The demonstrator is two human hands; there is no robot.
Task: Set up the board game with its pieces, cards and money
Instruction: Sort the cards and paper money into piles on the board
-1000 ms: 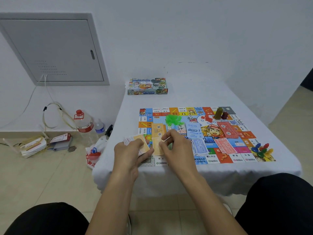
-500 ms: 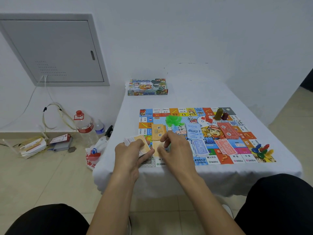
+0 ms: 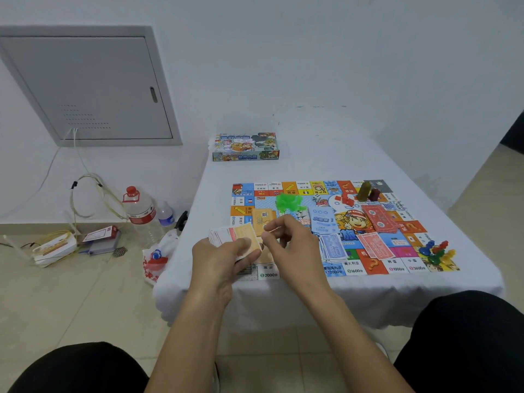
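The colourful game board (image 3: 397, 251) lies on the white-covered table. My left hand (image 3: 221, 259) grips a fanned stack of paper money (image 3: 226, 235) over the board's near left corner. Just to its right, my right hand (image 3: 292, 242) pinches one orange note by its edge. An orange pile (image 3: 262, 222) lies on the board beyond my hands. Blue notes (image 3: 331, 248) and red notes (image 3: 375, 245) sit in piles further right. Green plastic pieces (image 3: 289, 201), a dark token pair (image 3: 368, 191) and coloured pawns (image 3: 436, 252) stand on the board.
The game box (image 3: 245, 147) sits at the table's far left edge (image 3: 204, 177). On the floor to the left are a large water bottle (image 3: 140, 214), a small bottle (image 3: 166, 215), cables, boxes and a plastic bag (image 3: 156, 262). My knees flank the table's near edge.
My right hand has lifted off the orange pile near the board's edge and now pinches a note beside the stack. The left hand has stayed put with the stack.
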